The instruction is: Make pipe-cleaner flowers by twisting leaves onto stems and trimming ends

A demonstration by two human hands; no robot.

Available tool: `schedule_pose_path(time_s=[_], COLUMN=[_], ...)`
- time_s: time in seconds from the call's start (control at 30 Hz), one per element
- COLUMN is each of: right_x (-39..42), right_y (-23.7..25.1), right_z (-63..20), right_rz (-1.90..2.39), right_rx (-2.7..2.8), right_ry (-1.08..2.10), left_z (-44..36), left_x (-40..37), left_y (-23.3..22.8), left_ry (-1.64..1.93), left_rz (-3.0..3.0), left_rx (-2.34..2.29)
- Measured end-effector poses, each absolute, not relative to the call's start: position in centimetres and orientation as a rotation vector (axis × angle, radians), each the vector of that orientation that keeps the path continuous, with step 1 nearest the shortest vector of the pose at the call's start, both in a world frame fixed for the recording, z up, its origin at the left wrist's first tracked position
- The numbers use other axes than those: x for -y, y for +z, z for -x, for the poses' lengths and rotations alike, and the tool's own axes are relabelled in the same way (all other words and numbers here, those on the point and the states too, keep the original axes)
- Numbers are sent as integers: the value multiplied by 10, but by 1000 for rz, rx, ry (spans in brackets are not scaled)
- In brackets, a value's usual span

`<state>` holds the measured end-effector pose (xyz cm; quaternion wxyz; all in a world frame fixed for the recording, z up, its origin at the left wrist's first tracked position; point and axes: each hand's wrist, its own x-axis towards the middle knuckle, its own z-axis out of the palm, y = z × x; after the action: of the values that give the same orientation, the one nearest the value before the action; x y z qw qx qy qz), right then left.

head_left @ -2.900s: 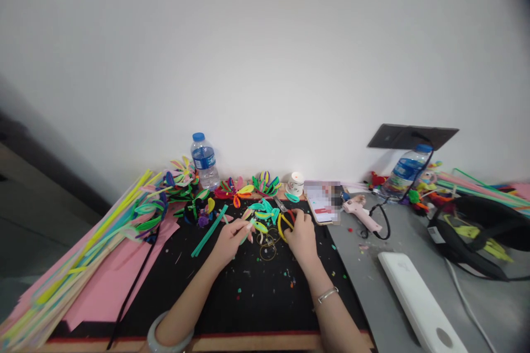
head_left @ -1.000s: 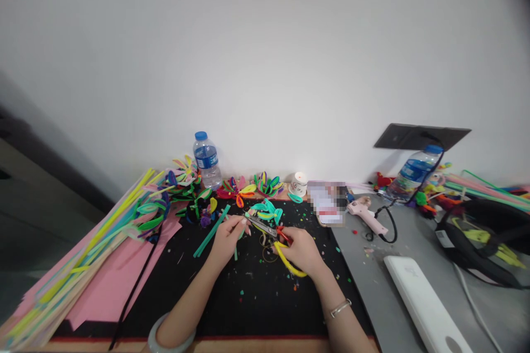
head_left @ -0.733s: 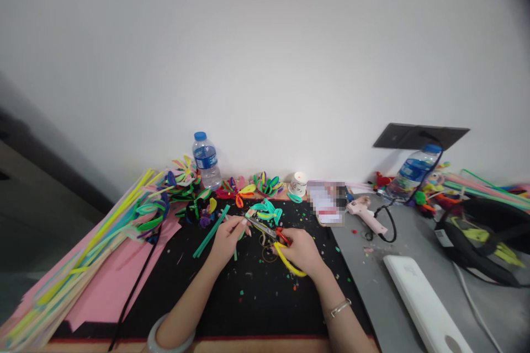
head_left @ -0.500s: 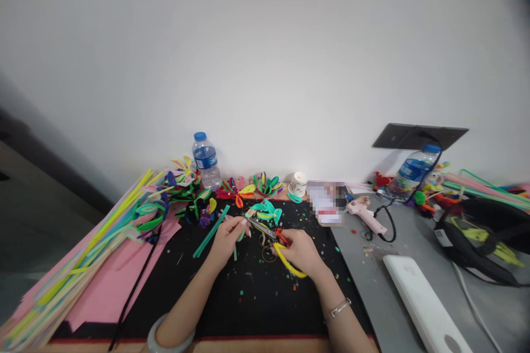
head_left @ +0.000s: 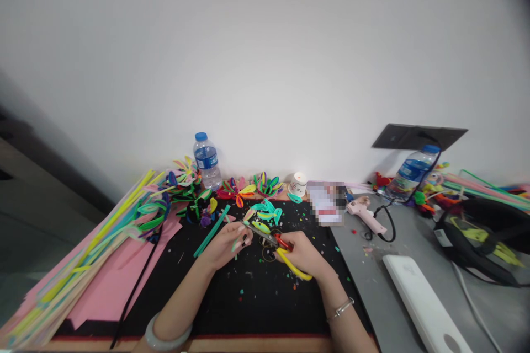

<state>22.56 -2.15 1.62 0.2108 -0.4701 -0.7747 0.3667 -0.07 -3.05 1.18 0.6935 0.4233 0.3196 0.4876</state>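
My right hand (head_left: 304, 256) grips yellow-and-red handled scissors (head_left: 285, 256), their blades pointing left toward my left hand. My left hand (head_left: 226, 242) pinches a thin green pipe-cleaner piece (head_left: 235, 244) at the blade tips. Both hands hover over a black mat (head_left: 248, 298) strewn with tiny coloured snippets. Just behind the hands lie teal and yellow looped petal shapes (head_left: 265, 212) and a few thin wire rings (head_left: 268, 253).
Long pipe cleaners (head_left: 83, 253) and pink sheets (head_left: 111, 281) lie at left. Finished flowers (head_left: 244, 187), a water bottle (head_left: 206, 160) and a small cup (head_left: 297, 183) line the wall. At right: a pink glue gun (head_left: 366, 215), a white device (head_left: 422, 303), a second bottle (head_left: 409, 179), a black bag (head_left: 480, 231).
My right hand picked up the scissors and brought them to the green piece held by my left hand. Since half a second ago both hands shifted slightly toward me.
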Motion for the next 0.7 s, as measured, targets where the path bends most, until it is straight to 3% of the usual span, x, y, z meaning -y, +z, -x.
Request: schedule_pose_path(time_s=[0.4, 0.7], right_x=[17, 16], right_y=[6, 5], right_z=[-221, -220], right_rz=[1540, 1576], right_rx=[2063, 2068], right_ry=[954, 926], left_z=[-10, -7], left_x=[24, 21], left_y=[-1, 0], left_ry=[1482, 1602], left_rz=[-1847, -2255], left_rx=[-1612, -1657])
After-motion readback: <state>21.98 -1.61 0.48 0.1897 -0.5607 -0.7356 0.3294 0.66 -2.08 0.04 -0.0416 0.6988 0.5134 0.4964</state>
